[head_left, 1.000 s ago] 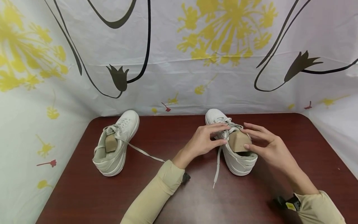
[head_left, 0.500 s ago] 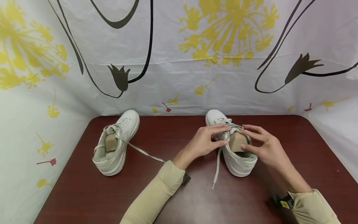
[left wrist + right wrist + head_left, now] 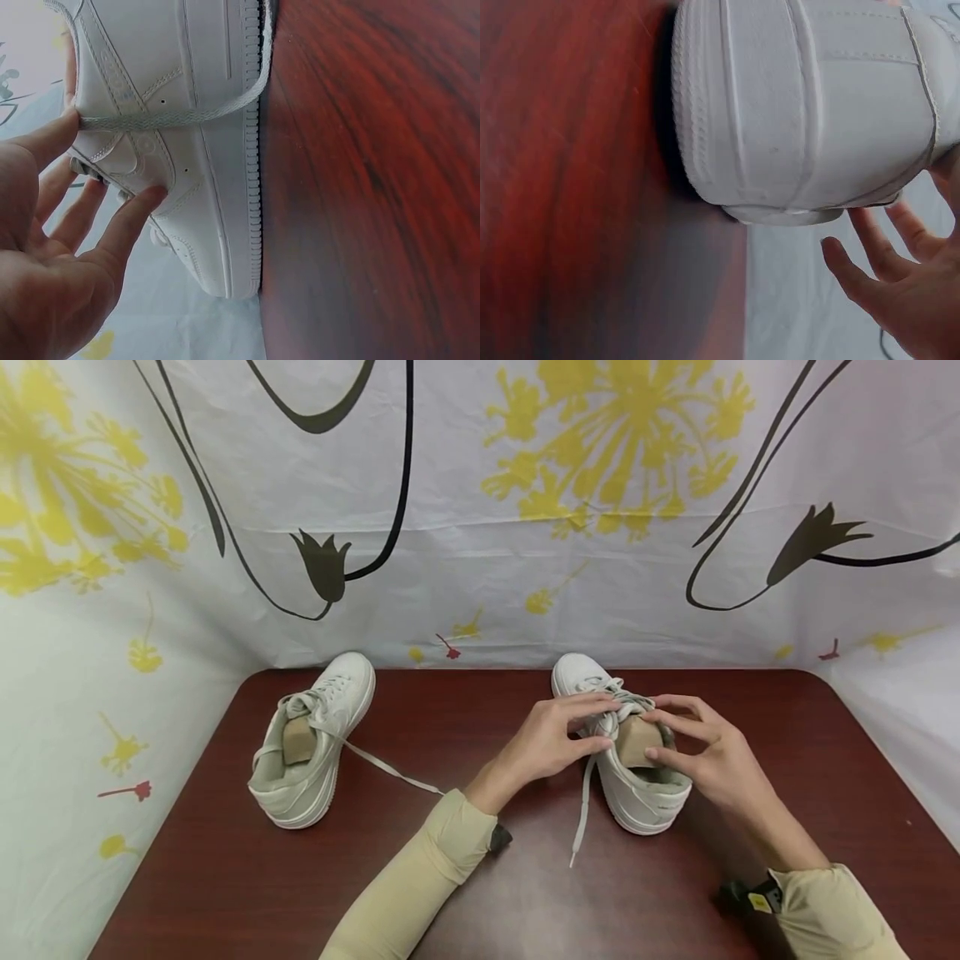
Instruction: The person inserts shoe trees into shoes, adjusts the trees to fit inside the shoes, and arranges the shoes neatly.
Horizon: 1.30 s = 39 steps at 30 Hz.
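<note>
On the right stands a white lace-up sneaker [image 3: 645,793], toe toward the back, its laces loose. A tan, cardboard-like insert [image 3: 636,742] sits in its opening under the tongue. My left hand [image 3: 551,739] holds the sneaker's left side, fingertips by the laces and thumb at the collar. In the left wrist view, the left hand [image 3: 67,277] touches the sneaker's side [image 3: 210,165] beside a hanging lace [image 3: 180,118]. My right hand [image 3: 712,760] pinches the insert's right edge between thumb and fingers. In the right wrist view, the sneaker's heel [image 3: 772,105] partly hides the right hand [image 3: 907,277].
A second white sneaker [image 3: 322,777] stands at the left, with a similar tan insert [image 3: 298,742] inside. Its loose lace [image 3: 390,770] trails toward my left forearm. Behind the dark red table [image 3: 465,710] hangs a white curtain [image 3: 442,577] with flower prints.
My right hand has shifted slightly left and inward, and less of the tan insert shows in the right sneaker. The left hand stays nearly still.
</note>
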{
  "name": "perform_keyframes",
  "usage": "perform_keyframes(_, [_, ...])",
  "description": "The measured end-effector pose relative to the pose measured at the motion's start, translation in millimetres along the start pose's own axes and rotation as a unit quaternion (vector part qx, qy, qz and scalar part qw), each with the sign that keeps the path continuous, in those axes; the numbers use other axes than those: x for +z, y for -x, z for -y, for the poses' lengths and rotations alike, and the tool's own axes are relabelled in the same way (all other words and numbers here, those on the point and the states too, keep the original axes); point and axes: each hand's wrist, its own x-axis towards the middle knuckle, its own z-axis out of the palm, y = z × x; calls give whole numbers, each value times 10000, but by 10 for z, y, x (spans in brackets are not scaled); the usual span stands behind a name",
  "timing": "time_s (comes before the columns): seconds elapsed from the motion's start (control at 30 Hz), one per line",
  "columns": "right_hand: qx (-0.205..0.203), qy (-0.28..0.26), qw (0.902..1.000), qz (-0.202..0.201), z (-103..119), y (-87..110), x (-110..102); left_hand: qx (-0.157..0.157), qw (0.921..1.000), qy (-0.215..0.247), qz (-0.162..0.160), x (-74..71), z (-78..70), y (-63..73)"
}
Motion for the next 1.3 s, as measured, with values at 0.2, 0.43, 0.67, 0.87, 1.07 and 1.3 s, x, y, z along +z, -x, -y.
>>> perform_keyframes(0.2, [-670,975,9930,9,6,-74,-49,-31,10000,-35,35,-18,-5,-1])
perform_keyframes(0.43, [-897,1187,9889,41,-40,-87,-58,12,9999,-130,2,-1,-9,10])
perform_keyframes(0.67, [-717,847,9933,-332,-4,-73,29,-30,10000,-41,45,20,13,12])
perform_keyframes(0.87, [-469,792,9946,-486,23,-105,54,29,10000,-64,-2,38,17,-10])
perform_keyframes(1.07, [-396,797,9956,-302,20,-156,72,17,10000,-55,37,48,29,-19])
perform_keyframes(1.3, [-513,1075,9927,-177,43,-178,57,1,10000,-56,-1,55,15,-13])
